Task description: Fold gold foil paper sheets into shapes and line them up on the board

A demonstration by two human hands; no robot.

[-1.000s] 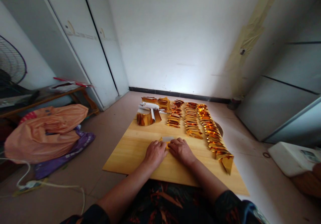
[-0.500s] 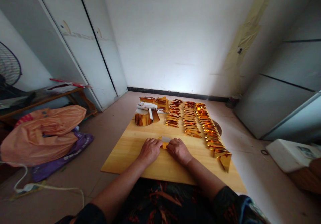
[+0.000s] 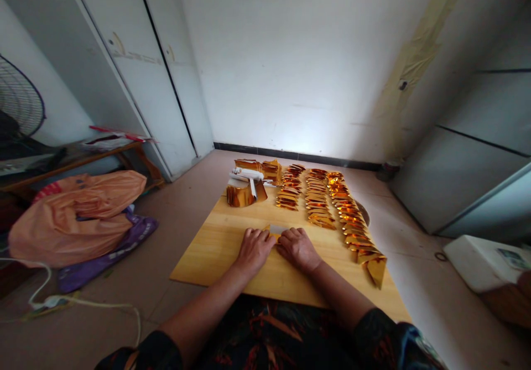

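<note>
A small sheet of gold foil paper (image 3: 279, 229), its pale back showing, lies on the wooden board between my hands. My left hand (image 3: 256, 249) grips its near left part with curled fingers. On the right side my right hand (image 3: 299, 248) presses the same sheet, fingers bent over its edge. The hands almost meet at the near fold, and the fingertips hide much of the paper. Beyond them stands a stack of gold paper (image 3: 240, 196) with a white roll-like piece on top. Folded gold paper pieces (image 3: 319, 198) are lined up in rows to the right.
The wooden board (image 3: 207, 259) rests low in front of me. At left are an orange plastic bag (image 3: 78, 215), a purple bag (image 3: 124, 248) and a white cable (image 3: 103, 305) on the floor. A white box (image 3: 477, 262) stands at right. A wall (image 3: 290, 71) rises behind.
The whole view has shifted slightly to the right. My fingers have moved a little closer together over the near fold of the gold paper.
</note>
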